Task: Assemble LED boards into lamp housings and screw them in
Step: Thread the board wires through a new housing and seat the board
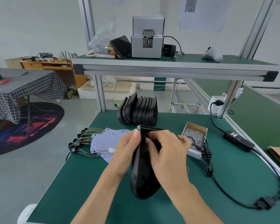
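Black lamp housing [141, 167] held tilted above the green bench [81, 183], gripped along its left edge by the left hand [124, 152]; right hand [166, 152], fingers curled, reaches inside it. LED boards [107, 143] lie left; spare housings [137, 110] stand farther back.

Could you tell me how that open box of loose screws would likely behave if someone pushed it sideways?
The box of screws looks shallow and open-topped, so it would probably slide rather than tip. Its heaped screws could spill. The black cable lying against it may snag or drag along.
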